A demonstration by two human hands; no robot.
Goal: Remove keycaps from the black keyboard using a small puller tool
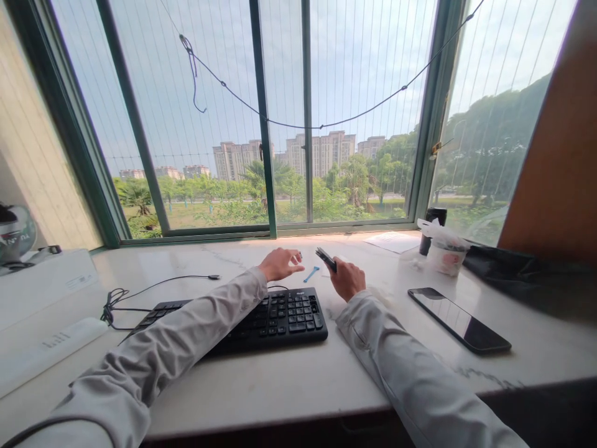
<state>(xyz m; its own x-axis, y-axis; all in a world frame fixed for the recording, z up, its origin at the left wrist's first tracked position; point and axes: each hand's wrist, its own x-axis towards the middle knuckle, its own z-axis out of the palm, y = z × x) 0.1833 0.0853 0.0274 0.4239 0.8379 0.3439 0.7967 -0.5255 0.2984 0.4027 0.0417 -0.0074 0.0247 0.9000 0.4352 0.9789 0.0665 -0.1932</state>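
Note:
My left hand [280, 264] is over the back edge of a black keyboard [284, 338]. At its fingertips shows a small dark piece [300, 255], too small to name; the thumb is held apart below it. My right hand [349, 278] is closed around a dark, slim hand tool [327, 259] whose narrow end points up and left toward the left hand. The tool's exact kind does not show. Between the hands, a small blue plastic tool [311, 274] lies on the white countertop [261, 398]. My left forearm covers the middle of the keyboard.
A black phone [459, 320] lies at right, before a bagged tub [445, 255] and a dark cylinder [436, 216]. White paper [392, 241] lies near the window. A cable [165, 280] and a white box [46, 286] are at left. A cord [298, 127] hangs across the window.

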